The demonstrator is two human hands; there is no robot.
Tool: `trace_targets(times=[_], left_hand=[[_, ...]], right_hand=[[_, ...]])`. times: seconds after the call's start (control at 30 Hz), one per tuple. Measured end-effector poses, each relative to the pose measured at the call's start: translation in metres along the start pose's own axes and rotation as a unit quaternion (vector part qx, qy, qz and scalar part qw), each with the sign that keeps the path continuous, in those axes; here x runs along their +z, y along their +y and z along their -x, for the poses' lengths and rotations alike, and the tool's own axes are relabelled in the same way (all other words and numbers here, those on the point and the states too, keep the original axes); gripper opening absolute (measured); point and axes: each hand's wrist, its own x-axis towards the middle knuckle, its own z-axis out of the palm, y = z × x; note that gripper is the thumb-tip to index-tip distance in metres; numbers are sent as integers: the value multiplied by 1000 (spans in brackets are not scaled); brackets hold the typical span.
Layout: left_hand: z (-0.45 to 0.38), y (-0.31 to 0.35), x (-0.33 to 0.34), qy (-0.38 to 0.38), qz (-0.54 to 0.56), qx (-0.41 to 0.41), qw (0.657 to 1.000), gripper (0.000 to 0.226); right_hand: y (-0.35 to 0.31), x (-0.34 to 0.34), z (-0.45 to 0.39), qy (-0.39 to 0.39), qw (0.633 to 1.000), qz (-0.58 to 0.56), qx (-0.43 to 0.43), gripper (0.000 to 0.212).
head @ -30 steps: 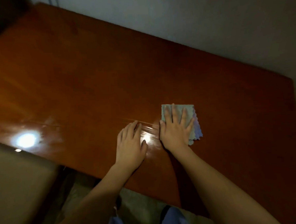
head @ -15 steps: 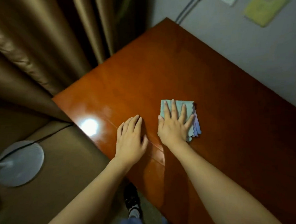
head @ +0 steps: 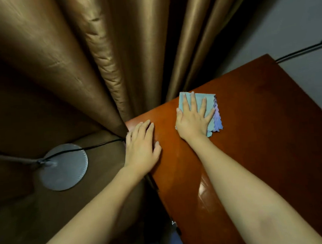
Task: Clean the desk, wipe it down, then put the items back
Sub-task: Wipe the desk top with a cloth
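Both hands had slid toward the curtain-side desk (head: 268,125) edge, right hand (head: 192,120) flat, fingers spread, pressing the cloth (head: 214,107) beneath it.

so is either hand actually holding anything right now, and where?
Nothing is gripped. The right hand presses flat, fingers spread, on the middle of the folded cloth on the desk. The left hand rests flat on the desk's corner, empty.

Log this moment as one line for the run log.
stage: wiping | right hand: flat on cloth near desk corner | left hand: flat on desk edge | curtain beside desk
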Motion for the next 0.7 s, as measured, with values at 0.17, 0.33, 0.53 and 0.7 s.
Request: trace_targets(times=[0.17,0.33,0.53,0.7], left_hand=[[-5,-12,-6,3,7,18,1000,60],[-1,-13,-2,16,10,20,1000,57],[9,-7,5,18,10,17,1000,57],[27,10,14,25,10,22,999,58]], right_hand=[[-24,1,-22,12,1000,-6,-20,54],[-30,3,-21,15,998,15,-54,52],[-25,9,1,15,994,21,-102,52],[6,15,33,14,995,21,-100,53]])
